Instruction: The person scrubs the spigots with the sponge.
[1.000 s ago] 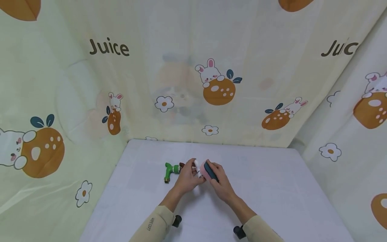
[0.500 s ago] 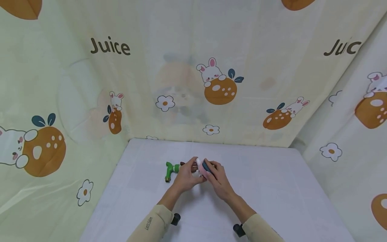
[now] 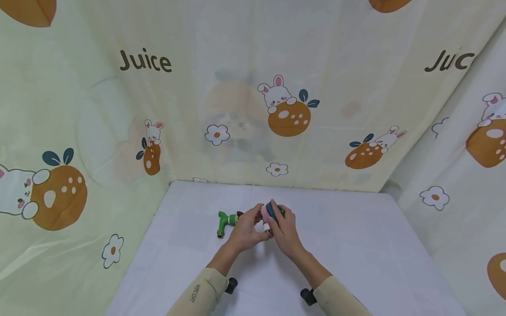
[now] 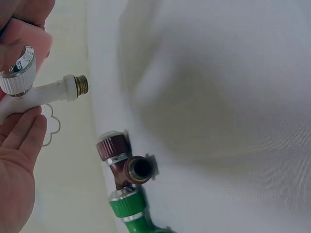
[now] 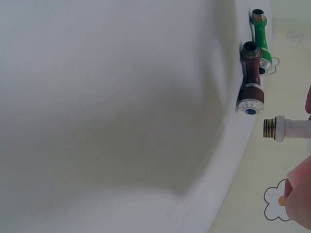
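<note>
Both hands are together over the middle of the table. My left hand (image 3: 246,231) holds a white tap (image 4: 51,93), which has a ribbed knob with a chrome cap and a brass-threaded end. With my right hand (image 3: 287,231) I grip a pink and dark blue sponge (image 3: 269,211), its pink side toward the tap. In the left wrist view the pink of the sponge (image 4: 33,36) lies right behind the tap's knob. Fingers cover much of the tap in the head view, and only its threaded end and part of its pipe show in the right wrist view.
A green tap (image 3: 222,219) lies on the white tabletop (image 3: 336,245), left of my hands. Beside it lies a brown tap (image 5: 252,73) with a chrome-capped knob. A patterned curtain (image 3: 189,109) hangs behind the table and along both sides.
The sponge has moved from the right side of the white tap up toward its far end. The white tap now shows lower between the hands. The green tap has stayed in place.
</note>
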`<state>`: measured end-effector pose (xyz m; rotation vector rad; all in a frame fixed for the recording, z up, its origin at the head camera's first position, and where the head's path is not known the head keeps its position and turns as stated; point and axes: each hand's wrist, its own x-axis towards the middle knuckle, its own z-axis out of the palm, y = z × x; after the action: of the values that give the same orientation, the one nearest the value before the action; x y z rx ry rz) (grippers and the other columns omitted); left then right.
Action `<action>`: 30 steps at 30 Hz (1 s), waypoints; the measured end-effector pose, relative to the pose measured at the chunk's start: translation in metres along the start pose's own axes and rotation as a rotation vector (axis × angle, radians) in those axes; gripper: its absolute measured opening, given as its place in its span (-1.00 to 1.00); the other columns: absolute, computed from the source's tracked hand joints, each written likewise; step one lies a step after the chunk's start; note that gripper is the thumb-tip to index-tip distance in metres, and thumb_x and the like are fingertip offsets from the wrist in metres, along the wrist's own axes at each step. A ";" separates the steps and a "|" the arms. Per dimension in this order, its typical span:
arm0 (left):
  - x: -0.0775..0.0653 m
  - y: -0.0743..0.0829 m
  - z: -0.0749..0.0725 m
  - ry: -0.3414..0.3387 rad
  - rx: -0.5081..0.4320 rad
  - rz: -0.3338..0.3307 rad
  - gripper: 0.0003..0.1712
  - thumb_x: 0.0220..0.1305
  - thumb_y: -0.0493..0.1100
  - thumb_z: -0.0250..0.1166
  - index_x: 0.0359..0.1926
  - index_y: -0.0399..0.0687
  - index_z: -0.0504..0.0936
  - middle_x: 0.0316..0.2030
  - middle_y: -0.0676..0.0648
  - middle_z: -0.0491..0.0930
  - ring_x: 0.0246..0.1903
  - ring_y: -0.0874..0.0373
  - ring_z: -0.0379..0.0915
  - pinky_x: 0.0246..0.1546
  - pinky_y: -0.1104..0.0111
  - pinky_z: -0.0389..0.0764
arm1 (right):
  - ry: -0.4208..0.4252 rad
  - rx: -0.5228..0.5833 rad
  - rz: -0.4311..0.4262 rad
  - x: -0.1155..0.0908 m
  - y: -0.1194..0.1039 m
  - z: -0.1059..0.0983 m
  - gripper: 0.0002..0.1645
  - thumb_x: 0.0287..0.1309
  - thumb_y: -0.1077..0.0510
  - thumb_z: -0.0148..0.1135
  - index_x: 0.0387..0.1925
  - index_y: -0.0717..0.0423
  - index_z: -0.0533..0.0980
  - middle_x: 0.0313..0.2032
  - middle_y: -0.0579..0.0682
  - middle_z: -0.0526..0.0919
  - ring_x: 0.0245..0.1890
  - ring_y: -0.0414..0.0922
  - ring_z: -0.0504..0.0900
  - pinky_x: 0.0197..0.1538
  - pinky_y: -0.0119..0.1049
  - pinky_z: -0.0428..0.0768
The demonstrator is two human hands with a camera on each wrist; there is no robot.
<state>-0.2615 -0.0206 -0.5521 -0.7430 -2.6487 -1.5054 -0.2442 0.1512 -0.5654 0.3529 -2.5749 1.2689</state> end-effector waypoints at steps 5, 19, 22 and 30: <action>-0.002 0.003 0.000 0.019 0.026 -0.019 -0.04 0.07 -0.06 0.65 0.46 0.17 0.37 0.29 0.04 0.58 0.27 0.09 0.58 0.29 0.24 0.60 | 0.016 0.049 0.079 0.004 -0.002 0.002 -0.30 0.59 -0.05 -0.01 0.61 0.04 0.17 0.37 0.41 0.27 0.31 0.29 0.24 0.23 0.26 0.45; -0.002 0.015 0.001 0.031 0.001 0.026 0.08 0.01 -0.22 0.67 0.52 0.04 0.30 0.39 -0.07 0.38 0.28 0.01 0.58 0.29 0.34 0.57 | -0.117 0.272 0.472 0.009 0.012 -0.003 -0.28 0.59 -0.18 -0.04 0.63 -0.12 0.13 0.41 0.37 0.26 0.36 0.23 0.29 0.32 0.10 0.42; -0.002 0.017 0.000 0.009 -0.023 0.016 0.08 0.02 -0.21 0.66 0.52 0.04 0.29 0.38 -0.07 0.42 0.29 0.00 0.57 0.27 0.29 0.60 | -0.124 0.247 0.472 0.006 0.018 -0.005 -0.26 0.58 -0.24 -0.05 0.62 -0.12 0.14 0.39 0.40 0.27 0.35 0.27 0.29 0.24 0.00 0.45; -0.004 0.016 0.000 -0.001 -0.063 0.001 0.08 0.04 -0.17 0.65 0.51 -0.02 0.25 0.36 -0.10 0.45 0.29 -0.04 0.54 0.31 0.15 0.59 | -0.080 0.258 0.461 0.002 0.020 -0.006 -0.15 0.49 -0.35 0.01 0.62 -0.10 0.17 0.44 0.40 0.22 0.42 0.33 0.20 0.37 0.20 0.37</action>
<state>-0.2519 -0.0154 -0.5402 -0.7490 -2.6127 -1.5948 -0.2518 0.1675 -0.5759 -0.1645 -2.6550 1.7800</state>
